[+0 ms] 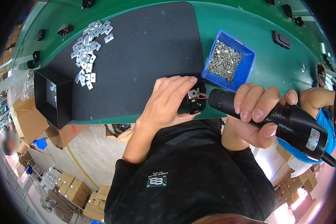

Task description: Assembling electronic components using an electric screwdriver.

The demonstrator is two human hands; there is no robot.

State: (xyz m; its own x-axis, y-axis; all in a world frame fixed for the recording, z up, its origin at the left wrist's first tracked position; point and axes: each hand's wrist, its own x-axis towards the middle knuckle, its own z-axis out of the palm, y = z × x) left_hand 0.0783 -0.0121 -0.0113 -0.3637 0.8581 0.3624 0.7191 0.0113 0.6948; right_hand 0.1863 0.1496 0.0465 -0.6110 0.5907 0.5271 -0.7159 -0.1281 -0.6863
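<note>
My left hand [168,98] is wrapped round a small black housing [197,107], whose open side faces right. Inside it show a silver metal plate [192,93] and a red wire. In my right hand [258,112] is a black corded electric screwdriver [295,125], lying nearly level. Its thin bit [203,95] reaches left into the housing's opening, at the metal plate; whether it sits on a screw is too small to tell. A blue tray [250,69] full of small screws [224,61] stands just beyond the screwdriver's tip.
Many silver plates [87,48] lie scattered on the black mat [145,56] at the far left. A black open box [59,100] stands at the mat's left edge. On the green table [265,33] sits a dark block-shaped part [281,39]. Another person's arm [317,99] is at the right.
</note>
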